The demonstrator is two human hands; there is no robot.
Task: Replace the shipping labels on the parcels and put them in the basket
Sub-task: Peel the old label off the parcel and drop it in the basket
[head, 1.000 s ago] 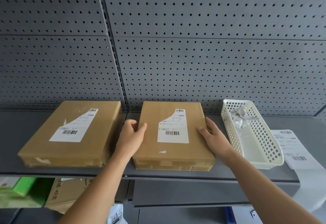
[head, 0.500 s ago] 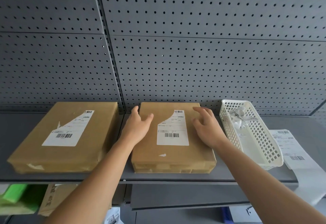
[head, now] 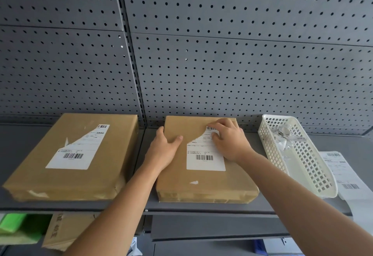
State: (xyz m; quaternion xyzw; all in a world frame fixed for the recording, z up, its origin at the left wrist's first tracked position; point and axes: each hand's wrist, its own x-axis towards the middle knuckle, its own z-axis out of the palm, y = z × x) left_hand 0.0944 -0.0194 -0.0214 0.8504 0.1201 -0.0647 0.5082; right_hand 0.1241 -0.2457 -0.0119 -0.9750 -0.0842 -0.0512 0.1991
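The left hand (head: pixel 164 150) has slid from the side edge of the middle parcel (head: pixel 203 161) at lower centre onto its top, fingers spread flat. The right hand (head: pixel 230 139) has moved onto the torn label (head: pixel 204 153), fingertips pinching its upper edge (peeling likely starts now).

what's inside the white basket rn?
The white basket holds crumpled white paper scraps at its far end; the near end looks bare. No parcel is in it. Anything beneath the scraps is covered.
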